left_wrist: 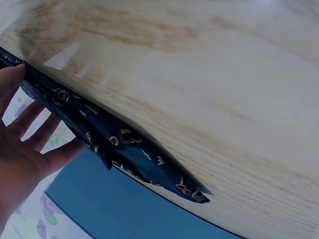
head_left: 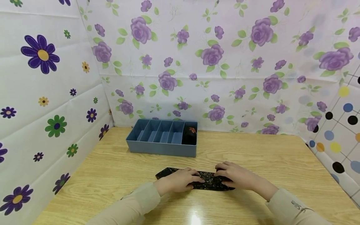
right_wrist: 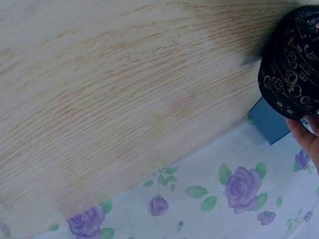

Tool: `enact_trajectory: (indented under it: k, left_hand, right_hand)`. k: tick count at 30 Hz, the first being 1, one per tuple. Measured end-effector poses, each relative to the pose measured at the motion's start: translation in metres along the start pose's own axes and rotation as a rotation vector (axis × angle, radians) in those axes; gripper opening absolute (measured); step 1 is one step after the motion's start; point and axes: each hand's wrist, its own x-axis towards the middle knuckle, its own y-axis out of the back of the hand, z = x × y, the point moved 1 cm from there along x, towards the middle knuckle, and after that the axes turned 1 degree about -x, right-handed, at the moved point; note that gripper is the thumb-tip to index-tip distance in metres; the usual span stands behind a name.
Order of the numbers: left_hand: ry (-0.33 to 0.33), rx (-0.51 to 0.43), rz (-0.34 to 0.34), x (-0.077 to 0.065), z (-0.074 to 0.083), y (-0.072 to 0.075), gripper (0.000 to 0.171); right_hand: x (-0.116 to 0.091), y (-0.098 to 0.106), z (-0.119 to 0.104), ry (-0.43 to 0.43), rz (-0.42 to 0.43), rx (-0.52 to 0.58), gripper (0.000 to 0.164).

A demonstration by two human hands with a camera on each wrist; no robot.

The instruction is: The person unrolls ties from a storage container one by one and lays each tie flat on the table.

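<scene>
Tie: lay lengthwise on the wooden table, nearer to the person than the box, dark and with small figures in gold. Had a pointed end on the left side, reaching out past the left hand, and a rounded end near the right hand. Was gripped by both hands at once. On the left, could see fingers bent over the cloth in the head view; in the left wrist view, thumb on one long edge and fingers along the other, with the tie between. On the right, could see fingers and thumb bent round the tie near its rounded end; in the right wrist view, only a few fingers at the edge of the bulging cloth. Behind the tie and apart from it, could see the blue box, divided into five compartments in one row. In the rightmost compartment, could see a black bundle with an orange figure; could not tell its exact kind. On the arms, could see pale sleeves. Further back, could see a sheet with purple roses.
</scene>
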Motion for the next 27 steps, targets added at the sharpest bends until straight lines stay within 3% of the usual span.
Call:
enact_trajectory:
  k: [14,27]
  left_hand:
    - [0.007,-0.027,0.001,-0.001,0.000,0.001,0.045]
    - [-0.017,-0.017,0.020,-0.002,0.001,0.001,0.044]
  right_hand:
    - [-0.006,0.002,0.000,-0.044,-0.038,0.029,0.026]
    - [-0.011,0.000,0.003,0.032,0.057,-0.008,0.028]
